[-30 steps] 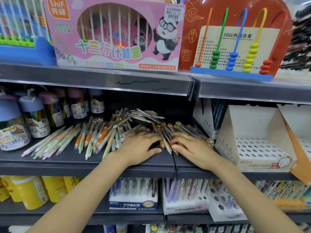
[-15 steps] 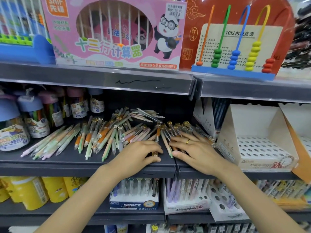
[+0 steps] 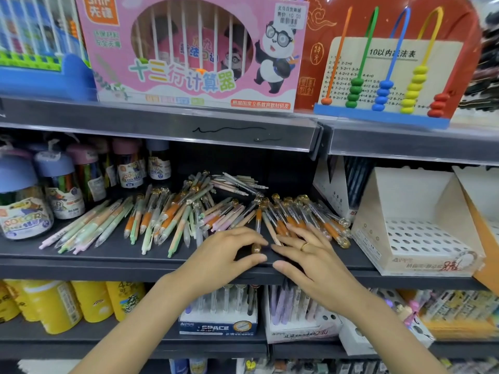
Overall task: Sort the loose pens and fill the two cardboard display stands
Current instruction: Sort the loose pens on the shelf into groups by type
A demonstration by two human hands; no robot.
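Observation:
Several loose pens lie across the dark middle shelf (image 3: 113, 252): a pastel group (image 3: 89, 228) at the left, an orange-grip heap (image 3: 167, 217) in the middle, and gold-capped pens (image 3: 305, 211) at the right. My left hand (image 3: 224, 255) rests flat at the shelf's front edge, fingers straight, touching a gold pen cap (image 3: 256, 248). My right hand (image 3: 305, 255), with a ring on one finger, lies flat on the gold-capped pens with fingers spread. An empty white cardboard display stand (image 3: 421, 238) with a holed insert stands at the right, with a second stand (image 3: 486, 222) partly cut off beside it.
Lidded jars of coloured pens (image 3: 62, 182) stand at the shelf's back left. The shelf above carries a pink abacus box (image 3: 194, 49) and a red bead-frame toy (image 3: 386, 63). Below are yellow bottles (image 3: 54, 303) and boxed pens (image 3: 218, 311).
Both hands slid back toward the shelf's front edge, drawing the gold-capped pens closer. The pens under them have spread out and one gold cap now lies between the two hands.

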